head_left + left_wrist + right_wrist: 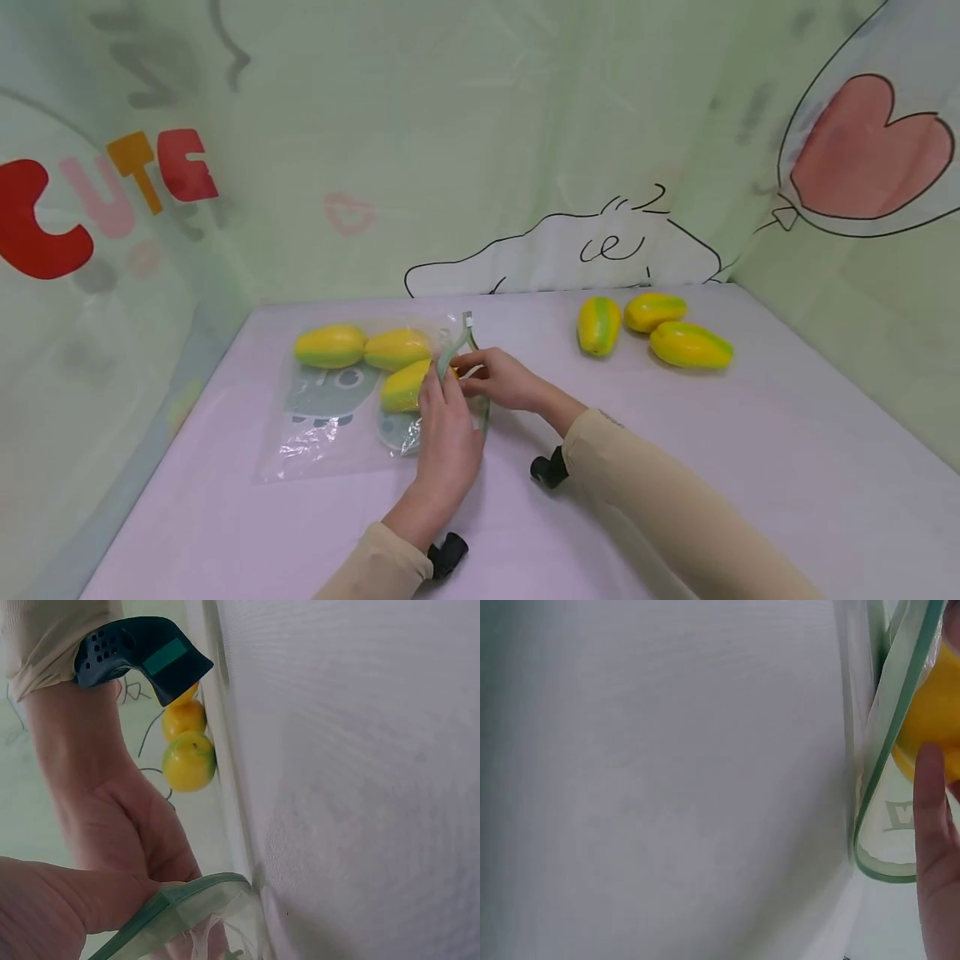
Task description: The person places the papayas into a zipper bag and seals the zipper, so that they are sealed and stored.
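A clear plastic bag point(307, 458) with a green rim lies flat on the left, with three yellow-green fruits point(330, 347) inside. The left hand point(447, 442) lies over its right end with long, nearly straight fingers; in the left wrist view, that hand's thumb point(82, 900) holds the green rim point(180, 891). The right hand point(506, 382) is at the raised opening from the right. In the right wrist view, one straight finger of the right hand point(936, 855) touches a yellow fruit point(934, 712) within the rim. The fingertips are partly hidden in the head view.
Three more yellow-green fruits point(598, 327) rest together at the back right of the pale table point(637, 442). Printed curtains stand behind and at both sides. A black device point(447, 556) is at the left wrist, another point(550, 468) at the right.
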### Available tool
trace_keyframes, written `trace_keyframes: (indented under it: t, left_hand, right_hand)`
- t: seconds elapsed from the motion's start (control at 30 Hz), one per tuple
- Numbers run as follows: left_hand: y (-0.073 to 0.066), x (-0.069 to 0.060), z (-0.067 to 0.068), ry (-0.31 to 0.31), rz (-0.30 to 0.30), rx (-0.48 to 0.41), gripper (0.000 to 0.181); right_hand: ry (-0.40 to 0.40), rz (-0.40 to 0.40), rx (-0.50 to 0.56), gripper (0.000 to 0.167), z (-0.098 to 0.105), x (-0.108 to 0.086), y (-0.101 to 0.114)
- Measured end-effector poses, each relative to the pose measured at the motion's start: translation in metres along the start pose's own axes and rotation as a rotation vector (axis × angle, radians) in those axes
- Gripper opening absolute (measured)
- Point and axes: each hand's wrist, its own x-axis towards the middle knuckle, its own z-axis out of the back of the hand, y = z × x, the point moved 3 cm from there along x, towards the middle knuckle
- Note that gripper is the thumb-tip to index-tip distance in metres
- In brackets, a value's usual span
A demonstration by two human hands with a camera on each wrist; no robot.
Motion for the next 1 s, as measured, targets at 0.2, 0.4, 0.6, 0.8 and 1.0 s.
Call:
trace_keyframes:
  t: [0.2, 0.4, 0.6, 0.8, 1.0]
  left_hand:
    - [-0.002, 0.0, -0.001, 0.027, 0.006, -0.021, 0.086]
    - [-0.002, -0.001, 0.0, 0.043, 0.021, -0.049, 0.085]
    - [-0.001, -0.001, 0.001, 0.041, 0.045, -0.085, 0.083]
    - [-0.001, -0.001, 0.0, 0.045, 0.054, -0.093, 0.085]
    - [0.001, -0.002, -0.001, -0.015, 0.002, -0.105, 0.085]
  right_hand:
    - [0.066, -0.004, 0.056, 0.042, -0.002, -0.006, -0.004]
    - [0.054, 0.047, 0.079, 0.042, 0.01, -0.021, -0.008]
    - [0.02, -0.002, 0.139, 0.042, 0.037, -0.041, -0.023]
    - [-0.064, -0.103, 0.18, 0.045, 0.072, -0.069, -0.042]
    - [-0.196, -0.108, 0.154, 0.05, 0.11, -0.103, -0.059]
